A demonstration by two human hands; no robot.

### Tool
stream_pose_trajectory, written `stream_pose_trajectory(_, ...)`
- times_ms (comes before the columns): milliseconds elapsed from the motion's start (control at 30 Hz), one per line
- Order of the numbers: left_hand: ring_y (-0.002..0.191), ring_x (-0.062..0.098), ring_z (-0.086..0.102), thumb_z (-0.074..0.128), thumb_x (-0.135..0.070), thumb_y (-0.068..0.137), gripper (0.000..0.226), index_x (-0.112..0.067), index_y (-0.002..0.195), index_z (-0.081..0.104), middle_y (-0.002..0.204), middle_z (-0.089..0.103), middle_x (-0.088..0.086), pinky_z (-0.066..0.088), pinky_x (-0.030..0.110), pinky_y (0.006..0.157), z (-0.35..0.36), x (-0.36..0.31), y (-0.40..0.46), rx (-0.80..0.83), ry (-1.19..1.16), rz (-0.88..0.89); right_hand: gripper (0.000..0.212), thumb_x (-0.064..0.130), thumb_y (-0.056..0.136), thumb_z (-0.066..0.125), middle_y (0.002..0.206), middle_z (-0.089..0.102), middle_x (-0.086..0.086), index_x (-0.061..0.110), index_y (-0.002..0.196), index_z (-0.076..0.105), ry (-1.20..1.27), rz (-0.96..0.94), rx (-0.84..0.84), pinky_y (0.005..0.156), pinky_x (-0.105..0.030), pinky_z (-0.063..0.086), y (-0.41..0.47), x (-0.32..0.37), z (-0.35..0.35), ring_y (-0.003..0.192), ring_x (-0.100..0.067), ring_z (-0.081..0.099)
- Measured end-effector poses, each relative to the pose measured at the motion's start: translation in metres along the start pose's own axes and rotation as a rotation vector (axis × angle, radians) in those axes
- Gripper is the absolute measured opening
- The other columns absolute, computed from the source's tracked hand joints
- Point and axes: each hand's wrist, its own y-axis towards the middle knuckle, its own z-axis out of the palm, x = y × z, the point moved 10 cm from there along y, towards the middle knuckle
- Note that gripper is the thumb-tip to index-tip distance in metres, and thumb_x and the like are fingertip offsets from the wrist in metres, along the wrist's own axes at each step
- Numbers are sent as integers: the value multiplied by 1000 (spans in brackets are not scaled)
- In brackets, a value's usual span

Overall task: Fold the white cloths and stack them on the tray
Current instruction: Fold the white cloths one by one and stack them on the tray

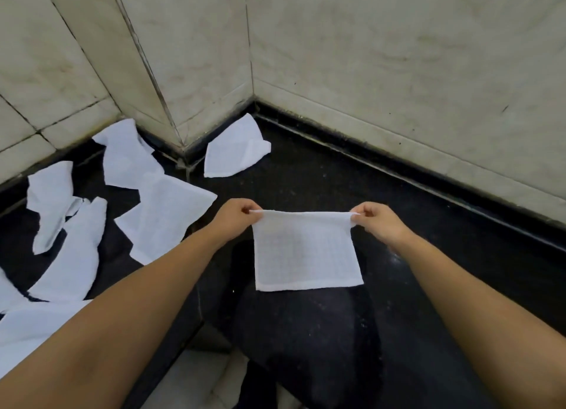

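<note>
A white cloth (306,251) hangs spread out in front of me, above the black floor. My left hand (235,217) pinches its upper left corner and my right hand (378,220) pinches its upper right corner, so the top edge is stretched straight between them. Several more white cloths lie loose on the floor to the left, among them one (165,218) near my left forearm and one (234,151) against the wall corner. No tray is in view.
Pale marble walls (398,71) meet in a corner behind the cloths, and a protruding wall edge (171,117) stands at the left. The floor (337,175) is dark polished stone. My dark-clad leg (306,341) lies below the held cloth.
</note>
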Motion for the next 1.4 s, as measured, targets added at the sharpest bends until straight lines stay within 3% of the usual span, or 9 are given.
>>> stream_pose_trajectory(167,82,9,56,62,-20,88,8,-20,90,69,91,60,-4,41,15,68,28,16,-25,26,166,114,9,17,89,61,94,66,-1,19,80,64,-154,-6,32,73,-24,45,-25,-39,14,85,-15,60)
stream_pose_trajectory(300,88,8,51,65,-18,86,8,-20,90,72,91,57,-6,42,21,78,51,26,-54,-27,243,235,10,9,87,62,96,55,4,18,86,66,-324,-121,-16,76,-17,39,-54,-51,19,89,-11,54)
stream_pose_trajectory(567,100,14,47,60,-21,89,16,-26,102,69,105,54,-4,34,28,89,83,56,-82,-11,470,241,18,14,89,58,101,47,12,19,105,65,-578,-240,-23,85,-23,41,-84,-79,38,103,-11,49)
stream_pose_trajectory(667,103,13,45,53,-36,87,20,-29,104,63,107,51,-7,31,31,95,88,54,-81,77,553,279,16,20,89,57,101,51,10,20,102,67,-575,-261,-19,94,-29,41,-83,-74,36,101,-11,51)
stream_pose_trajectory(800,94,5,38,32,-59,81,46,-29,99,63,97,50,-12,31,32,95,87,20,-61,130,617,330,17,24,93,52,99,60,1,17,88,66,-425,-49,-116,73,-26,44,-64,-78,17,85,-14,57)
stream_pose_trajectory(900,97,9,47,46,-39,94,24,-25,104,61,98,53,-9,38,31,94,106,-36,-27,147,631,443,18,35,90,57,100,63,-1,18,95,61,-445,172,-103,70,-30,48,-51,-90,14,86,-17,59)
stream_pose_trajectory(1000,113,16,50,45,-21,97,28,-21,122,56,121,56,-1,40,31,98,154,-89,-5,257,640,566,26,39,89,58,107,60,-2,17,102,59,-518,272,-59,71,-31,46,-53,-95,21,93,-20,59)
stream_pose_trajectory(1167,134,23,33,48,-4,89,54,-19,140,40,144,38,6,30,38,108,231,-117,-6,462,995,917,29,36,89,57,115,55,-7,11,105,59,-579,275,-184,81,-36,45,-66,-89,23,103,-26,56)
stream_pose_trajectory(1400,130,24,37,54,-2,87,53,-14,136,40,138,42,7,20,41,117,236,-110,-9,432,1256,1076,26,29,92,51,118,52,-8,10,109,56,-620,236,-239,86,-38,44,-74,-82,34,110,-25,49)
